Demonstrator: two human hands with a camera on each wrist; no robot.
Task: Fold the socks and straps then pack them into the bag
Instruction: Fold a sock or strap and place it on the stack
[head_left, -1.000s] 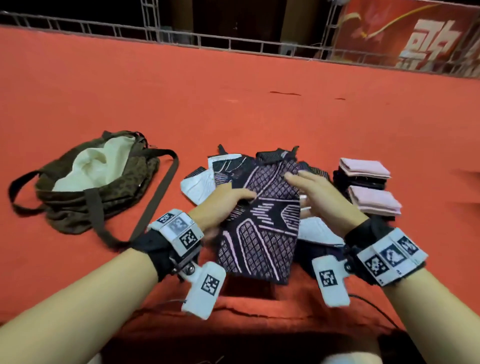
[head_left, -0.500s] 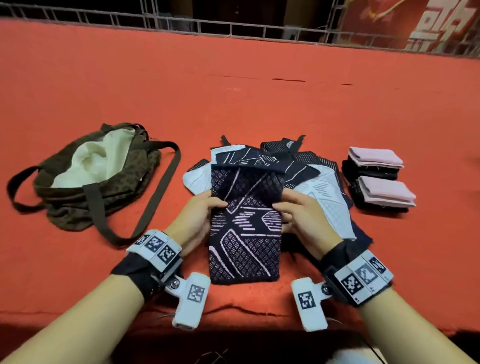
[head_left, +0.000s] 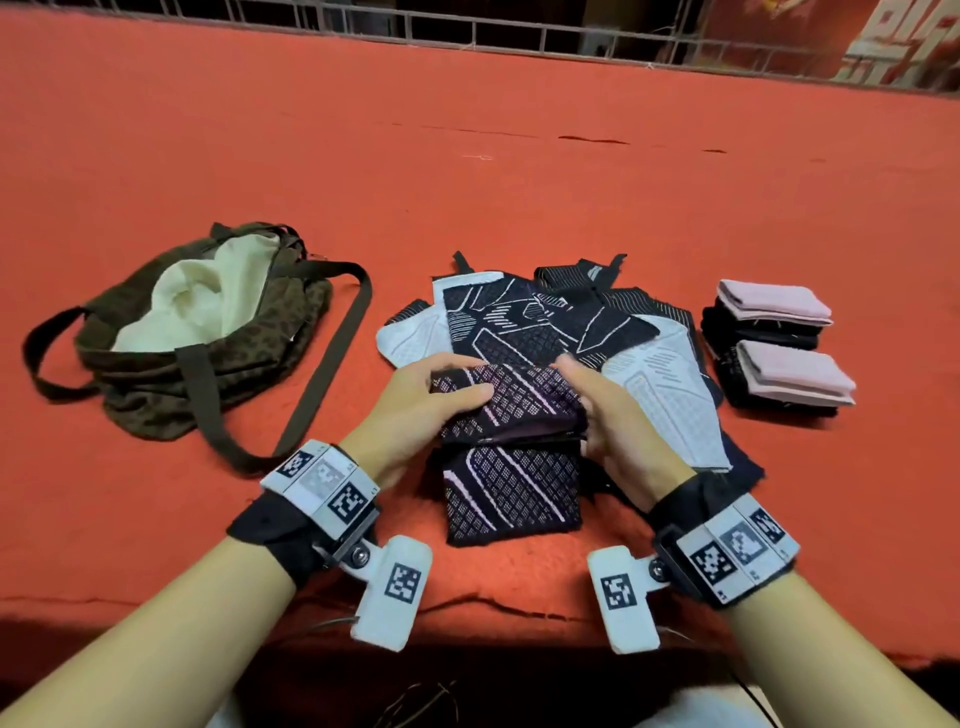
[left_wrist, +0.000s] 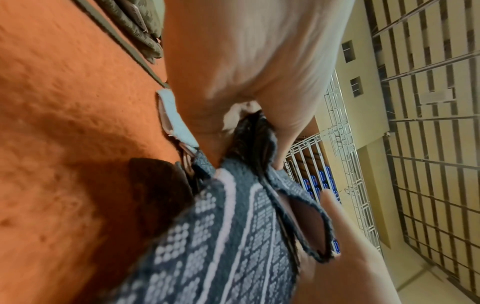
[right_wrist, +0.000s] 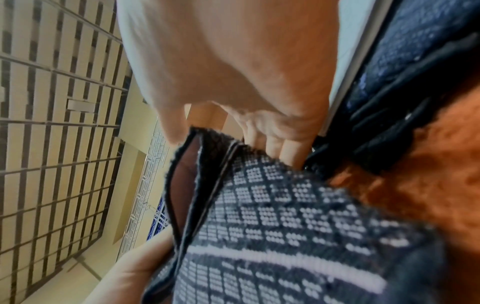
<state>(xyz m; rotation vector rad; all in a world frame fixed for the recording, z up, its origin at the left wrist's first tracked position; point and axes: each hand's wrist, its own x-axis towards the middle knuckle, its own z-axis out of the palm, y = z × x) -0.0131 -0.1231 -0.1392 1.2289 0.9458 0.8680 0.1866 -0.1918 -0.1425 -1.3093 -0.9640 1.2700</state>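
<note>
Bare red cloth (head_left: 519, 171) is seen beyond the work, up to a metal railing (head_left: 519, 31); the near edge is draped just below the wrists. A dark patterned sock (head_left: 511, 467) is gripped at its left edge by the left hand (head_left: 421, 410) and at its right edge by the right hand (head_left: 618, 421), its upper half doubled over the lower. It lies against the unfolded sock pile (head_left: 613, 338). Folded stacks (head_left: 779, 348) sit right. The bag (head_left: 208, 332), left, is open; only pale lining is visible.

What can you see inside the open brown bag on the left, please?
Inside the bag only pale cream lining shows at the opening; no socks or straps are visible there. Its deeper part is hidden by the patterned side and handle.
</note>
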